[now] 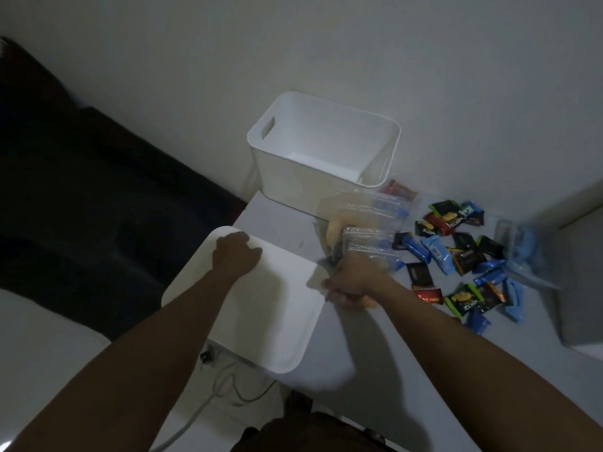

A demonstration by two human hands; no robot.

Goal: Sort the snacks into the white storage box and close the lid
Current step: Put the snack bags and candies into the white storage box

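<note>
While the white storage box (323,148) stands open at the far end of the bench (375,347), close to the wall, its lid (261,308) lies flat on the near left part of the bench, well apart from the box. The box is rectangular, its long axis running from near left to far right, with a handle slot in the left end wall and another in the right end wall. The inside that shows is bare. The lid's long axis runs from far left to near right, and its left side overhangs the bench edge.

The left hand (236,254) rests on the far left corner of the lid with its fingers curled under, knuckles up; whether it grips the rim cannot be told. The right hand (354,280) sits just beside the lid's right edge, its fingers closed around a bunch of clear plastic bags (368,220) that fan out from the fist toward the box. The bags are blurred, and something yellow shows through them.

To the right of the bags, a loose spread of small snack packets (463,252) lies on the bench in blue, black, green and red wrappers, pointing every way. One more packet lies near the box's right corner. Cables (225,383) hang below the bench's left edge, above a pale floor.
</note>
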